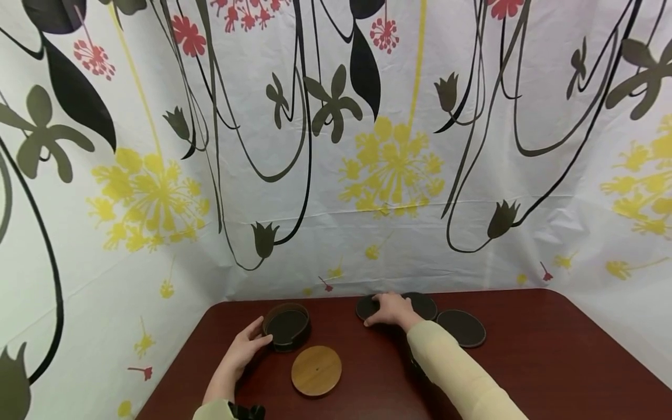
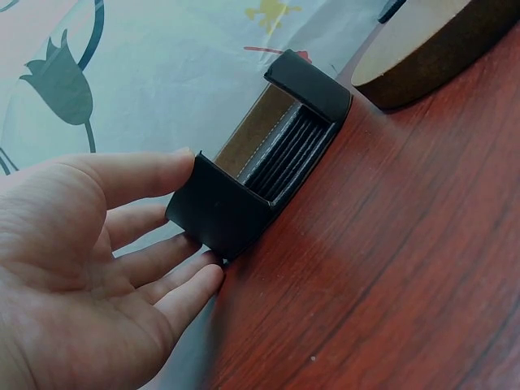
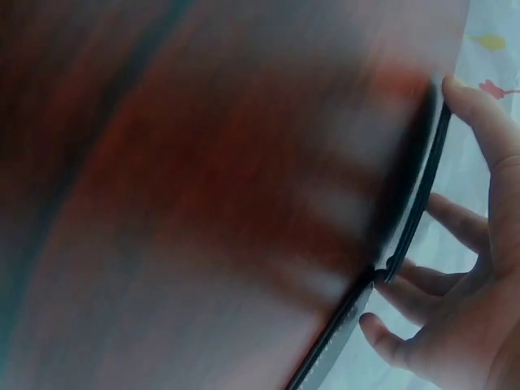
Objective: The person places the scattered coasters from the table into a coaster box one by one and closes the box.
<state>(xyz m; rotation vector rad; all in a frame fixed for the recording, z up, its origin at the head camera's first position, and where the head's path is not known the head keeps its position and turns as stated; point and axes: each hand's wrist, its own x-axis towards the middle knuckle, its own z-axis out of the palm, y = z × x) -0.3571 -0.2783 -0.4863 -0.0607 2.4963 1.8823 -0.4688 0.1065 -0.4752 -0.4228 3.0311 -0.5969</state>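
Observation:
At the left of the table, a round dark coaster holder (image 1: 300, 339) has a cut-out in its wall; several black coasters (image 2: 286, 158) lie stacked inside. My left hand (image 1: 244, 350) holds its left side, with the thumb (image 2: 158, 172) at the wall's edge and the fingers on the outside. Near the back edge, my right hand (image 1: 391, 309) spans a round black coaster (image 1: 364, 307) and grips it by its rim. In the right wrist view the coaster (image 3: 424, 191) appears edge-on between thumb and fingers. Two more black coasters (image 1: 462, 328) lie beside that hand, partly under the wrist.
A round wooden disc (image 1: 317, 371) lies in front of the holder on the reddish-brown table (image 1: 556, 361). Behind the table hangs a white flower-patterned curtain (image 1: 336, 256), close to its back edge.

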